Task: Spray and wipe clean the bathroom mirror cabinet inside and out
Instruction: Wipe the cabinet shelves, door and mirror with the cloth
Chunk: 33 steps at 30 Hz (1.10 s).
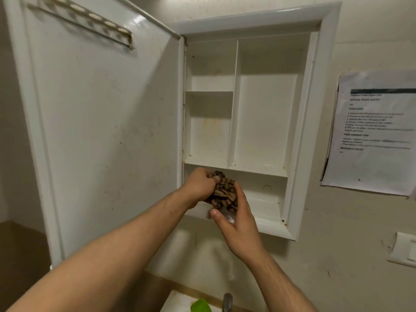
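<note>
1. At the far left, the cabinet door (101,131) is standing swung wide open, its speckled inner face turned toward the person and a slotted rack (83,21) sitting near its top.
2. Just right of the door's hinge edge, the left hand (199,188) is reaching up and forward on a nearly straight arm, its fingers curling tightly round the left side of the striped cloth (224,194).
3. The cloth is sitting bunched between both hands at the left end of the bottom compartment (263,199), its longer side running roughly from upper left down to lower right.
4. The right hand (236,224) is coming up from below and to the right, wrist bent. Its fingers are wrapping the cloth's right side and its thumb is pointing leftward beneath the bundle. Something white by the thumb is too blurred to name.
5. Both hands are touching the cloth, so neither is nearer. To me they are gathering it into a pad rather than wiping.
6. The rest of the compartment floor is stretching away to the right of the hands, so I judge the coming sweep is going to run rightward along it, which suits the right arm better.
7. Above, the upper compartments (265,113) are showing yellowish staining and dark specks along the shelf lip.
8. Farthest right, a printed sheet (371,131) is hanging on the wall, well apart from the cabinet.
</note>
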Each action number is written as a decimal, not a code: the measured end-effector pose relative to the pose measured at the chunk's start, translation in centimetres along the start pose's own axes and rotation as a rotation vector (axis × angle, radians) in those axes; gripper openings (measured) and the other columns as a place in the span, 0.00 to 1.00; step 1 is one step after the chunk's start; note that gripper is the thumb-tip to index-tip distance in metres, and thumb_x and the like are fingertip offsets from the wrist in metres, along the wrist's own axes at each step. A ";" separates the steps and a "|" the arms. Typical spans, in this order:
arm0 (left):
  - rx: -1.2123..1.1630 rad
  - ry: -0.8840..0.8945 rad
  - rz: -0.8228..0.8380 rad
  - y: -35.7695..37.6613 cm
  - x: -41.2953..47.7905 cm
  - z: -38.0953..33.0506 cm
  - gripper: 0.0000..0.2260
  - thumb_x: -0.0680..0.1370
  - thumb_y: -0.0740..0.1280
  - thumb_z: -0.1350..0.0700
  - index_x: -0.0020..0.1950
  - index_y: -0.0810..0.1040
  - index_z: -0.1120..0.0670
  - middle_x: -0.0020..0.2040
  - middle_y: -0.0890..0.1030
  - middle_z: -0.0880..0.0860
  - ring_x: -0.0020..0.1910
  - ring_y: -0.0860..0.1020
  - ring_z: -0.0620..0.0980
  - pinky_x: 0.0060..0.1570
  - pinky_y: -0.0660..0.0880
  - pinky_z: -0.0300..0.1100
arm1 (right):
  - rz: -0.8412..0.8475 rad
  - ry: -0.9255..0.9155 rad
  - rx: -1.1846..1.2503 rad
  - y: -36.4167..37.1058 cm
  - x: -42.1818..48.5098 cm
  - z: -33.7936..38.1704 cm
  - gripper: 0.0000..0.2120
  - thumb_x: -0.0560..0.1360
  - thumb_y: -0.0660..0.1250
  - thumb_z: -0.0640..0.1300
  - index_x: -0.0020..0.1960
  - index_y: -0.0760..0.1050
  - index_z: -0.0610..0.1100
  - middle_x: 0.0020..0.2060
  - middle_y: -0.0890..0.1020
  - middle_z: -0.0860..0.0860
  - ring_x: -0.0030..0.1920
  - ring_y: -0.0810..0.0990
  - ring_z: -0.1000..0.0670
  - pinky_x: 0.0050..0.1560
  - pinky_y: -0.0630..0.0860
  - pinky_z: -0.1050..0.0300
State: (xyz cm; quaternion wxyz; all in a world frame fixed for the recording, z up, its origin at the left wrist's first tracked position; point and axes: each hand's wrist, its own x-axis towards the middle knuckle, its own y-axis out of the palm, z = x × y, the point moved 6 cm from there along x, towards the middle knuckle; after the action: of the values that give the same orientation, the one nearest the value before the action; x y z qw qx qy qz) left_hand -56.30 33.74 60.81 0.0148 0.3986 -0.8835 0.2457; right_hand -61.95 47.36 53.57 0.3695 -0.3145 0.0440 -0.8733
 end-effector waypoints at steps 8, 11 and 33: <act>-0.307 0.272 0.053 -1.5 -2.0 -6.4 0.19 0.81 0.64 0.42 0.50 0.84 0.58 0.47 0.85 0.56 0.45 0.85 0.52 0.46 0.83 0.52 | -0.290 -0.261 -0.079 -4.6 4.9 6.6 0.37 0.71 0.69 0.27 0.74 0.69 0.55 0.65 0.77 0.57 0.63 0.77 0.60 0.63 0.79 0.57; 0.118 0.503 -0.384 -3.5 -1.2 -8.6 0.12 0.82 0.63 0.47 0.55 0.80 0.54 0.53 0.81 0.50 0.50 0.81 0.47 0.54 0.79 0.49 | -0.398 -0.315 -0.166 -8.3 8.5 9.9 0.41 0.73 0.69 0.30 0.77 0.58 0.54 0.62 0.74 0.59 0.56 0.76 0.64 0.55 0.71 0.79; 0.263 0.573 -0.647 -1.4 1.2 -5.2 0.13 0.80 0.59 0.67 0.61 0.79 0.60 0.57 0.78 0.54 0.57 0.74 0.51 0.55 0.74 0.46 | 0.205 -0.001 -0.811 -4.2 14.1 6.1 0.12 0.77 0.60 0.36 0.59 0.77 0.39 0.60 0.79 0.45 0.59 0.79 0.41 0.62 0.76 0.46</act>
State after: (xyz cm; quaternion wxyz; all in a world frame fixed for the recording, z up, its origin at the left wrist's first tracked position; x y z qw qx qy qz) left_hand -56.96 34.39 66.21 0.2840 0.5687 -0.6351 0.4389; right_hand -68.44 41.86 67.04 0.3007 -0.4290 0.4150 -0.7439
